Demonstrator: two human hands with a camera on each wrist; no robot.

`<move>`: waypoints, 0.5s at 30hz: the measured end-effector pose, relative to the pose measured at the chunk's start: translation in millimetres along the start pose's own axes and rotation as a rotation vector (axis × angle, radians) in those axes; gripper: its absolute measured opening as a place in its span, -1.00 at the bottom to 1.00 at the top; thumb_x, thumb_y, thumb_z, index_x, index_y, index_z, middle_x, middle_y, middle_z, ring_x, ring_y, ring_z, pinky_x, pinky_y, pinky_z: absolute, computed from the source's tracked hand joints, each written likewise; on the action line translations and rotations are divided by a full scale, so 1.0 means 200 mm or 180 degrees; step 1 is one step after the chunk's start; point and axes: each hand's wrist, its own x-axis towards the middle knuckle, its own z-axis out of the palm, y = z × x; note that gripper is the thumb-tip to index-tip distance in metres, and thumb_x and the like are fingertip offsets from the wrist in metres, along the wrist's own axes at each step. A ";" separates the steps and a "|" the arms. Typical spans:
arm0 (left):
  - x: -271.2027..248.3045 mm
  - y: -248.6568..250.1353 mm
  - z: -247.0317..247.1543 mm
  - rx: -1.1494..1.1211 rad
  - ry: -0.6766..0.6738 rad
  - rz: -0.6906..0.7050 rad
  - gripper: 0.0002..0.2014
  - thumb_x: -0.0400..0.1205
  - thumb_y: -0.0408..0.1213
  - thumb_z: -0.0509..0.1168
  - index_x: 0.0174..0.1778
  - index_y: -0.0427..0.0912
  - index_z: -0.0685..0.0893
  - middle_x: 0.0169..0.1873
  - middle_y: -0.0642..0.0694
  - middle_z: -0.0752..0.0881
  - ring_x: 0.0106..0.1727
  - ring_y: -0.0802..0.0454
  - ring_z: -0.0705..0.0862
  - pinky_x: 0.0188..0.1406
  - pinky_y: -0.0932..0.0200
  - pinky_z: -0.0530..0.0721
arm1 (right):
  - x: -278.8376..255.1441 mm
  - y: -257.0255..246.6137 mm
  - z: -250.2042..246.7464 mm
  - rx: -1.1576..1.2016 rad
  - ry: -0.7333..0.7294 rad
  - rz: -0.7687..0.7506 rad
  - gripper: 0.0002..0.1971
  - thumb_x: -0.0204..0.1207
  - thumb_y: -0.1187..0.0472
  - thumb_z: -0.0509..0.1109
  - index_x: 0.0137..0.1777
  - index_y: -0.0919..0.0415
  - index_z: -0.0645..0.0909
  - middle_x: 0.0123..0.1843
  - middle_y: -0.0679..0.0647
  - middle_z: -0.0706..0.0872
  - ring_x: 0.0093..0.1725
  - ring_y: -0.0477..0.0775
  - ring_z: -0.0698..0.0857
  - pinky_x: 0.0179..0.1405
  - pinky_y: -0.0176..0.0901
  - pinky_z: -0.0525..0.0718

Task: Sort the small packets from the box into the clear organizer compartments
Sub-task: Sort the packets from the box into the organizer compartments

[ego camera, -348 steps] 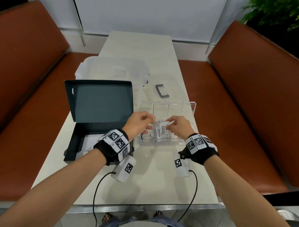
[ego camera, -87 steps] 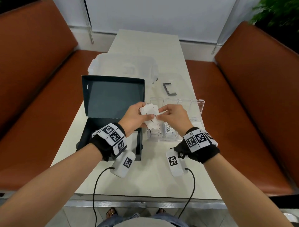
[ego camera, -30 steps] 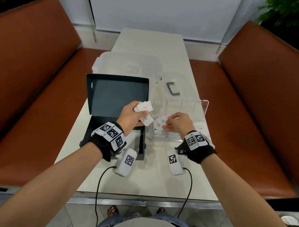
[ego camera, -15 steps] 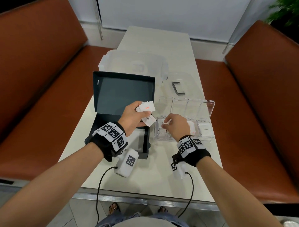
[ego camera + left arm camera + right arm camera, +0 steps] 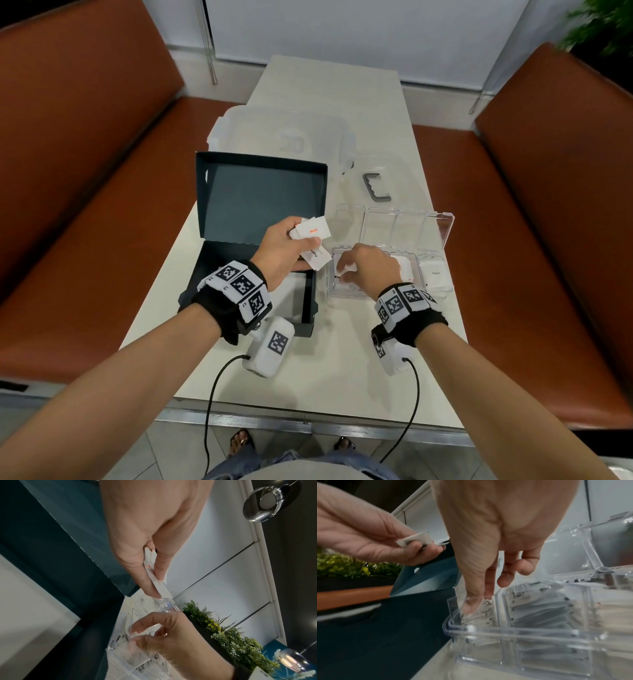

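Tucking a packet into the organizer (image 5: 442, 236), the right hand (image 5: 368, 270) has thumb and forefinger dipped into the compartment nearest the box; in the right wrist view the fingertips (image 5: 471, 605) sit among white packets stacked there. Whether it pinches one or just presses the stack down, can't tell – blur w/ the clear wall in front. Fingers look fairly straight, so prob. a push to seat the stack flat.

Left hand (image 5: 284, 251) grips a small fan of packets (image 5: 313, 231), thumb on top, fingers curled below; top one reads "Salt" in red. Held up, just beside the right hand & above the box edge, so labels face the person and the right hand can pull the next one w/o reaching far. Reads as a feeder grip: left holds stock, right places.

Box (image 5: 239, 274) lies open just under the left wrist, lid upright behind the held fan; a pale patch shows inside, could be more packets, unclear. Organizer is directly under the right fingers, lid tipped back away from them so all compartments stay reachable. Past the right knuckles, two more compartments hold packets, far one marked "Sugar" (image 5: 435, 274).

Judgement: sorting partway; held fan not yet placed, Salt likely next.
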 end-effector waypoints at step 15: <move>0.01 0.01 0.08 -0.0133 0.0001 -0.0098 -0.69 0.62 -0.53 0.36 0.26 -0.25 0.56 0.16 -0.28 0.69 0.03 -0.17 0.75 -0.16 0.01 0.81 | -0.12 -0.10 -0.12 0.2906 0.0780 0.0666 -0.77 0.51 -0.06 0.45 0.00 0.07 0.62 -0.28 0.02 0.79 -0.45 -0.10 0.68 -0.49 -0.30 0.57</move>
